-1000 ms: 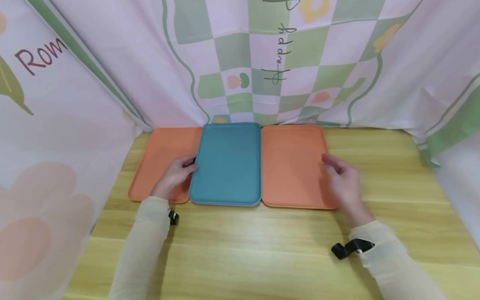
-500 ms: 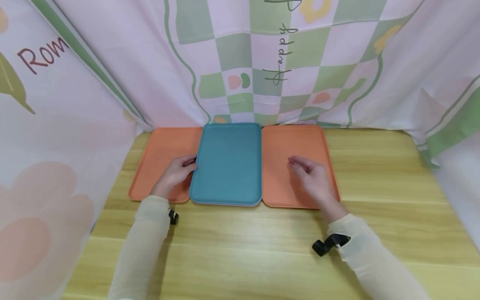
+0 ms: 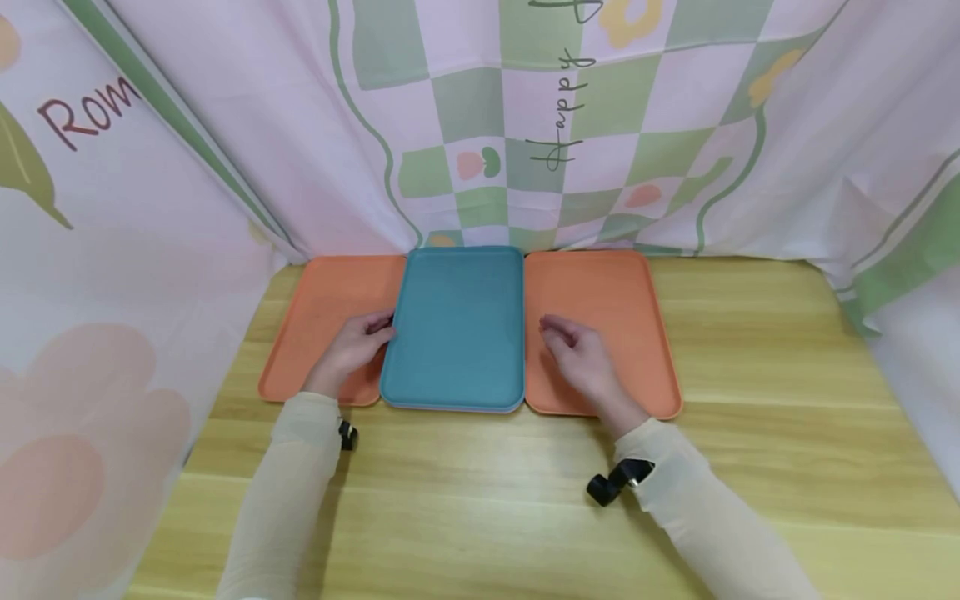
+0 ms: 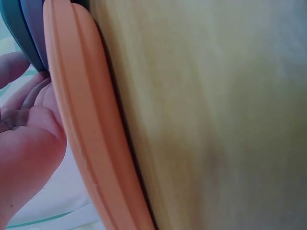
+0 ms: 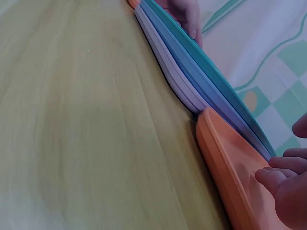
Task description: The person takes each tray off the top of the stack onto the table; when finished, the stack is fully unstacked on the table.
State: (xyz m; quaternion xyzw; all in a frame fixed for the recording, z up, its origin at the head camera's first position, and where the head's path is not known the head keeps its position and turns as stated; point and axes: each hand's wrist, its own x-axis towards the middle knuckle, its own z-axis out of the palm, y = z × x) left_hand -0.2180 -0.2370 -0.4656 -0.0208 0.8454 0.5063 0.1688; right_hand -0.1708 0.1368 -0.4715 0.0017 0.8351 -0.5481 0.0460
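A teal tray (image 3: 459, 329) tops a stack in the middle of the table. Beneath it show a blue tray (image 5: 187, 62) and a lavender tray (image 5: 165, 60). My left hand (image 3: 354, 346) is at the stack's left side, thumb over the teal rim and fingertips at the edge, gripping it. My right hand (image 3: 579, 354) hovers above the right orange tray (image 3: 622, 304), fingers loosely bent and holding nothing. Its fingertips point at the stack's right edge, a small gap away in the head view. Under my left hand lies the left orange tray (image 3: 318, 312).
The trays stand in a row along the back of the wooden table (image 3: 465, 500), close to a patterned curtain (image 3: 480, 108). Another curtain (image 3: 112, 292) hangs on the left. Black wrist cameras sit on both sleeves.
My right hand has moved left, from the right orange tray's outer edge to near the teal tray. My left hand and the trays have stayed put.
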